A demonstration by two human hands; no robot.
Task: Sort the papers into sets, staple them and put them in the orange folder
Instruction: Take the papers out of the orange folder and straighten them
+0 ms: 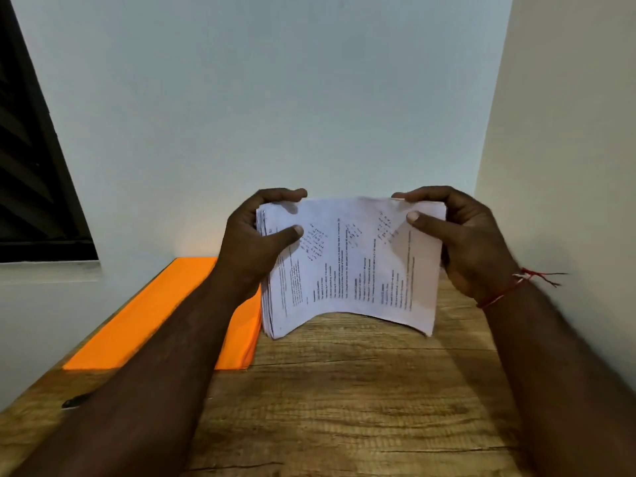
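Note:
A thick stack of printed white papers [351,266] stands on edge on the wooden table [344,390], bowed in the middle. My left hand [254,249] grips its left end, thumb on the front sheet and fingers curled over the top. My right hand [461,242] grips the right end the same way; a red thread is tied round that wrist. The orange folder [137,325] lies flat and closed at the table's left, partly under my left forearm.
A small dark object [75,401], maybe the stapler, lies near the table's left front edge, mostly hidden by my left arm. A pale wall rises right behind the table, a side wall stands close on the right, and a dark window [31,173] is at the left.

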